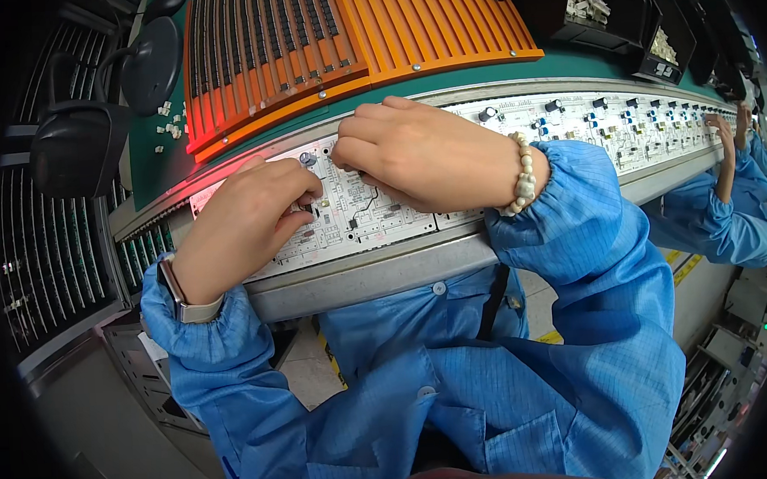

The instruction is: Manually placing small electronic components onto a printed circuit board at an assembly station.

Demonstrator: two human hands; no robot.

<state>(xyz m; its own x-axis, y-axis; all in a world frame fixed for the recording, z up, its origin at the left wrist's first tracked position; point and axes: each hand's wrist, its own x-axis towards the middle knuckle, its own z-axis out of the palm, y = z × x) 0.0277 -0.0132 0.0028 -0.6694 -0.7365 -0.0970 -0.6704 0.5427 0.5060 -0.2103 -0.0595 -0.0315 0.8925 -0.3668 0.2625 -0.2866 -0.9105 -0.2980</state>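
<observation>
A white circuit board (389,225) lies on the conveyor line in front of me, with small parts and printed traces on its face. My left hand (250,215) is over the board's left part, thumb and fingers closed in a pinch close to its surface; what they hold, if anything, is too small to make out. Beside it, my right hand (409,148) reaches across the board's far side with curled fingers, and their tips are mostly hidden beneath the hand. A round capacitor (308,159) stands on the board between the two hands.
Behind the line sits an orange slotted rack (443,31), its left part filled with dark components. A metal rail (376,274) runs along the near side. Black bins (662,47) hold pale parts at the far right. A co-worker's hand (723,139) is over boards further right.
</observation>
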